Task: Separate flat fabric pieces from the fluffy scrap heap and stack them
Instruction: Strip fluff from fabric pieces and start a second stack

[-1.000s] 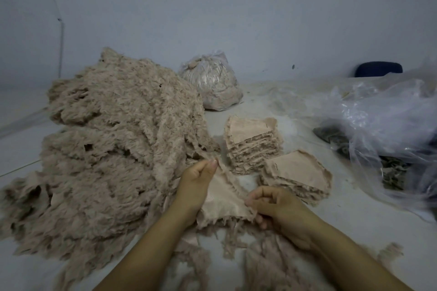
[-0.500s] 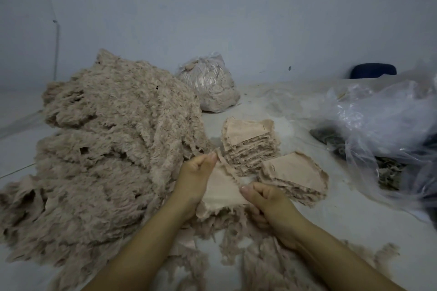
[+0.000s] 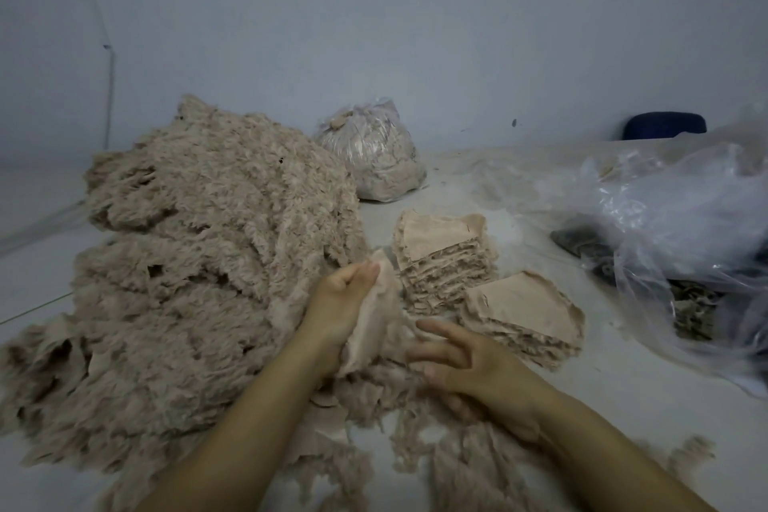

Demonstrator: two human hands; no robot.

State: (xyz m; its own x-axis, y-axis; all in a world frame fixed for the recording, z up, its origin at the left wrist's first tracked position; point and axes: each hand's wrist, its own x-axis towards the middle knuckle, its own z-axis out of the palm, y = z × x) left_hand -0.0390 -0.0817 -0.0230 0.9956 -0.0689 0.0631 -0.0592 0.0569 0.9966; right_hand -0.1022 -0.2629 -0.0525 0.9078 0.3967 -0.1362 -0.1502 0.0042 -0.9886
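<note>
Pale floor [image 3: 623, 407] | left hand [image 3: 338, 310] grips fabric piece [image 3: 376, 320] | right hand [image 3: 469, 362] just beside, fingers spread

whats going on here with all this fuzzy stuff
A person is sorting beige fabric scraps. The left hand grips a flat fabric piece just in front of the big fluffy scrap heap, while the right hand hovers beside it with fingers spread, holding nothing. Two stacks of flat pieces sit to the right: a taller stack and a lower stack nearer the right hand.
</note>
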